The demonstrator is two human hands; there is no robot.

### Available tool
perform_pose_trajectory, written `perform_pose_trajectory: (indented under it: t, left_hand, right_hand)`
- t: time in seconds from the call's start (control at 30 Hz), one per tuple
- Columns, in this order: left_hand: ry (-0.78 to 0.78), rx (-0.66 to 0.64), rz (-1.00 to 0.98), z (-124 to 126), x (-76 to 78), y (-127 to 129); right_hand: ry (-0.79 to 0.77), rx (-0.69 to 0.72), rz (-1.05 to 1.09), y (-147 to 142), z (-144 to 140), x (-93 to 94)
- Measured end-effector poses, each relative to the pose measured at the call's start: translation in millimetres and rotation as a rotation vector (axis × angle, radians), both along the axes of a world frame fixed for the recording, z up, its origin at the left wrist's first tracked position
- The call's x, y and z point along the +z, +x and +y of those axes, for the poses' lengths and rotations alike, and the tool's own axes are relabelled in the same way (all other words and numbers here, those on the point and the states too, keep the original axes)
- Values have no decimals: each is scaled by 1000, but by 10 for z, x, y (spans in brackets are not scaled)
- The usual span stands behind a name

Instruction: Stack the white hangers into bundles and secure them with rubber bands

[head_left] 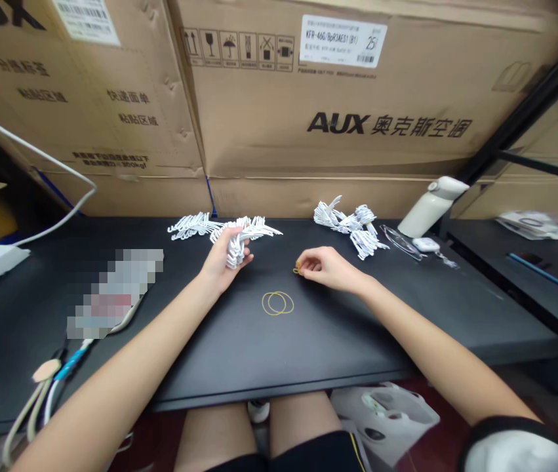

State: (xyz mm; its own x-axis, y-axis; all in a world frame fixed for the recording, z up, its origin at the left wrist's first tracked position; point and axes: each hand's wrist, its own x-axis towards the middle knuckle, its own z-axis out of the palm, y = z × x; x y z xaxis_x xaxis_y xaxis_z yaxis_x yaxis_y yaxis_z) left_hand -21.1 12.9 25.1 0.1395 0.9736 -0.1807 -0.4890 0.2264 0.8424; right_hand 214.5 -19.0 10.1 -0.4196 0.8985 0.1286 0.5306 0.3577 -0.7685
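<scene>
My left hand (224, 262) is closed round a bundle of small white hangers (236, 251), held just above the black table (239, 367). More white hangers (193, 225) lie behind it, their hooked ends pointing left. My right hand (328, 267) pinches a yellow rubber band (297, 267) between thumb and fingers, apart from the left hand. On the tabletop between and in front of the hands, two thin yellow rubber bands (277, 303) overlap. Beyond my right hand sit several bundles of white hangers (347, 223).
A white bottle (431, 206) stands at the back right, beside a cable (401, 242) and a small white case (426, 244). To the left lies a blurred-out phone-like object (116, 295) with a cord. Cardboard boxes (269, 131) wall off the back. A bag (387, 419) hangs below.
</scene>
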Motion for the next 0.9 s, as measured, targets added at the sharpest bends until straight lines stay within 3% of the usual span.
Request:
perform_pose_trajectory:
  t: [0.17, 0.43, 0.6, 0.8, 0.9]
  left_hand:
    - [-1, 2, 1, -7, 10, 3]
    - [1, -1, 4, -8, 3, 7]
    - [-6, -8, -1, 0, -11, 7]
    - [2, -12, -11, -1, -12, 7]
    - [4, -11, -4, -2, -10, 7]
  right_hand:
    - [-42, -59, 151, -31, 1, -6]
    - [-96, -10, 185, -67, -13, -17]
    - [44, -90, 161, -85, -5, -59]
    - [-51, -76, 217, -99, -23, -40]
    - [32, -94, 161, -100, -36, -35]
